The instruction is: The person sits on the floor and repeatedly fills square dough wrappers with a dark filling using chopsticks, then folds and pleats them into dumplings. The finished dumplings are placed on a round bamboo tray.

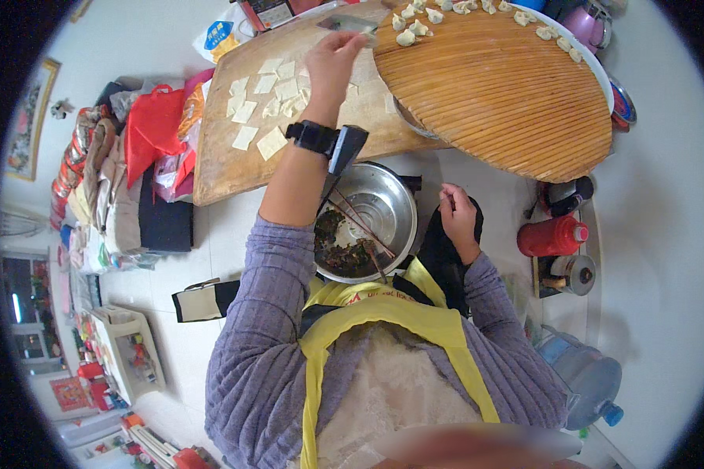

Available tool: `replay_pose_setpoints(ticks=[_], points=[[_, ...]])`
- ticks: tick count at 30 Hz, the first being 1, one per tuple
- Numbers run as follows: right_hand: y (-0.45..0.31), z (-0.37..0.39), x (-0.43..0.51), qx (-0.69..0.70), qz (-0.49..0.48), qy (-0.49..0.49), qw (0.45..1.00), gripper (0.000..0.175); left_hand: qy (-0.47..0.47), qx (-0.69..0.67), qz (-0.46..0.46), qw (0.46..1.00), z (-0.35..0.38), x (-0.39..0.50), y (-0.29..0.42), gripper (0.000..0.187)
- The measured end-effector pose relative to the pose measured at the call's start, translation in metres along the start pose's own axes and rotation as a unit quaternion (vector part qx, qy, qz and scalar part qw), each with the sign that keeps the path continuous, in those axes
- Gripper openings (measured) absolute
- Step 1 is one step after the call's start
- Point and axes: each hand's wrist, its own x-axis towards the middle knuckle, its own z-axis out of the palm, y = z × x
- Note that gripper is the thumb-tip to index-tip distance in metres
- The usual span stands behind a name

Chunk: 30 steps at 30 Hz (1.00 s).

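My left hand (331, 67), with a black watch on its wrist, is raised over the wooden board (234, 170). Its fingertips pinch a small pale piece, apparently dough, partly hidden by the fingers. Square dough wrappers (264, 84) lie on the board beside that wrist, several of them overlapping. My right hand (459, 218) rests on the dark cloth over my right knee, loosely curled with nothing visible in it. Between my arms, a steel bowl (390, 196) holds chopped dark green filling (349, 258) and wooden chopsticks (364, 221).
A round slatted tray (493, 99) at the right bears folded dumplings (406, 37) along its far edge. A flat grey object (347, 24) lies beyond my left hand. Right of me stand a red thermos (551, 235), a steel-lidded pot (576, 274) and a large water bottle (586, 375).
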Motion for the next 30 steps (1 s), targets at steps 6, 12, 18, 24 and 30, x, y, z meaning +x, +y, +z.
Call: replay_pose_setpoints(ticks=[6,12,18,24,30], points=[[0.011,0.001,-0.002,0.005,0.007,0.007,1.0,0.019,-0.139,0.279,0.085,0.946,0.046,0.003,0.013,0.023],[0.015,0.0,-0.003,0.023,0.017,0.005,1.0,0.02,-0.119,0.232,0.069,0.963,0.038,0.006,0.011,0.027],[-0.009,-0.031,0.011,0.345,0.124,0.1,0.925,0.041,-0.136,0.216,0.097,0.962,0.01,0.024,0.002,0.021],[-0.056,-0.121,0.055,0.585,0.117,0.178,0.782,0.066,-0.259,0.247,0.14,0.923,0.007,0.059,0.002,0.023],[-0.081,-0.142,0.086,0.513,0.202,0.192,0.812,0.04,-0.357,0.223,0.201,0.885,0.027,0.075,0.01,0.023]])
